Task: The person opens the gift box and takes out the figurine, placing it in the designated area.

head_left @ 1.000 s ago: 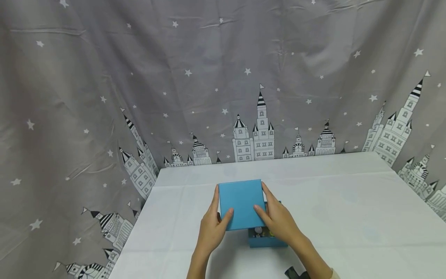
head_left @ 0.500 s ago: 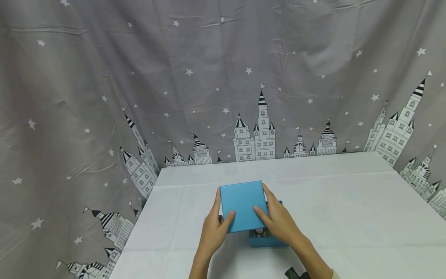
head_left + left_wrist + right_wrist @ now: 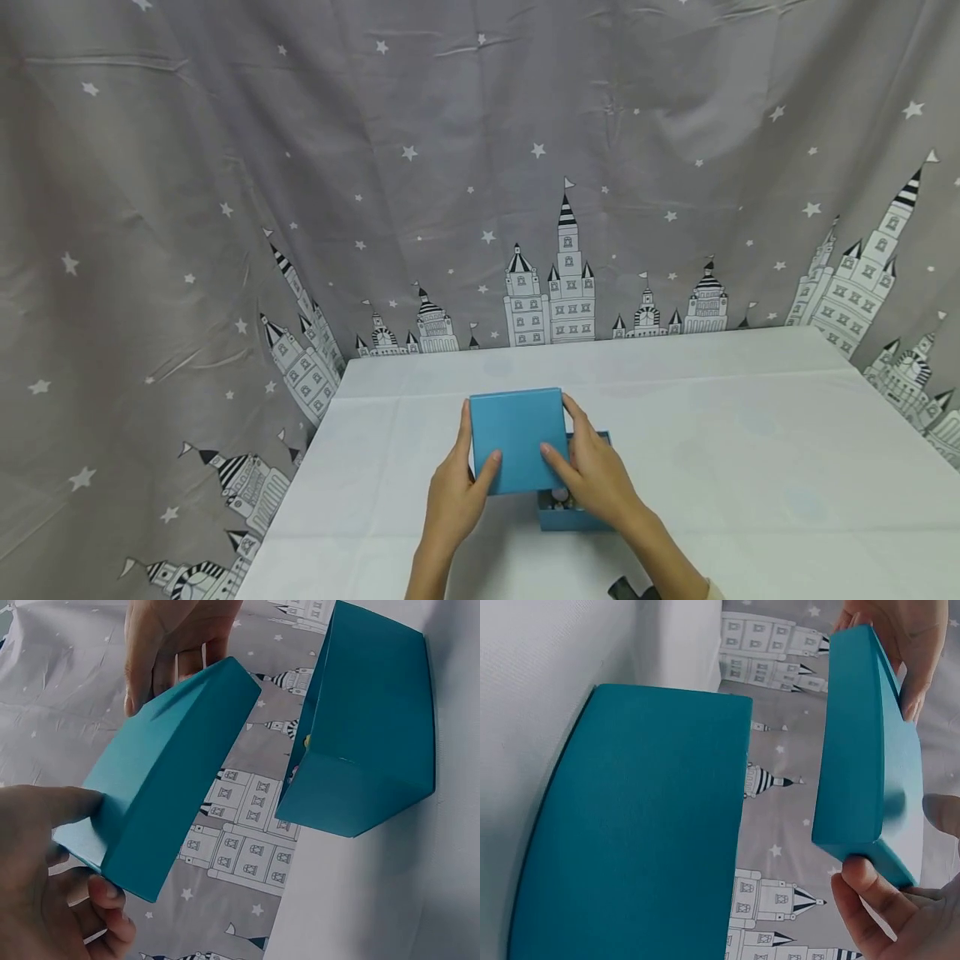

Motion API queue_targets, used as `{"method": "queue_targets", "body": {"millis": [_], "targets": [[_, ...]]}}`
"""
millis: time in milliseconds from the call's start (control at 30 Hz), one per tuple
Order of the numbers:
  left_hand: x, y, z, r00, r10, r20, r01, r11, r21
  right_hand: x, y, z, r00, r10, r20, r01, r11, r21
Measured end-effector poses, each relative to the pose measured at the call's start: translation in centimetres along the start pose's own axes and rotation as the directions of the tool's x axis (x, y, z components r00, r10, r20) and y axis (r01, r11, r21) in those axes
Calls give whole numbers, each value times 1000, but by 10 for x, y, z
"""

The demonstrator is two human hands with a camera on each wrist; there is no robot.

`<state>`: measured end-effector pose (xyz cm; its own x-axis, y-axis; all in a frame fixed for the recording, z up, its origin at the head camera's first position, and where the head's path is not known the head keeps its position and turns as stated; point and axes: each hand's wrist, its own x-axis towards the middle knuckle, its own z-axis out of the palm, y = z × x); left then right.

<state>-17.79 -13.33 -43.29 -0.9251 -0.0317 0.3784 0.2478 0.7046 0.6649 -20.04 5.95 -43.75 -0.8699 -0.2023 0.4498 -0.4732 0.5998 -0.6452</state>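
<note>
From the left, we see the left hand (image 3: 453, 500) gripping one side of the blue lid (image 3: 517, 442), thumb on top, and the right hand (image 3: 602, 483) gripping the opposite side likewise. Near-square, the lid shows us no clear long axis. The uncovered blue box (image 3: 573, 522) stands below it and rightward, nearer the right hand. Overhead we see lid overlapping box; the left wrist view reveals a gap between them.

White table (image 3: 720, 450), faintly creased; open-topped blue box (image 3: 573, 520) resting on it.
</note>
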Motion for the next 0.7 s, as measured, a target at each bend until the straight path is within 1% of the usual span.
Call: {"method": "queue_targets", "body": {"millis": [167, 400, 533, 700], "targets": [[-1, 0, 1, 1000, -2, -4, 2, 999, 50, 1, 0, 2, 999, 5, -52, -4, 1000, 21], [-2, -2, 2, 1000, 11, 7, -12, 997, 71, 1, 0, 3, 995, 0, -95, 5, 999, 54], [-2, -1, 0, 1000, 21, 8, -22, 997, 73, 1, 2, 4, 994, -5, -112, 12, 998, 59], [-2, -1, -2, 999, 39, -10, -38, 998, 45, 0, 2, 5, 992, 5, -126, 5, 997, 77]]}}
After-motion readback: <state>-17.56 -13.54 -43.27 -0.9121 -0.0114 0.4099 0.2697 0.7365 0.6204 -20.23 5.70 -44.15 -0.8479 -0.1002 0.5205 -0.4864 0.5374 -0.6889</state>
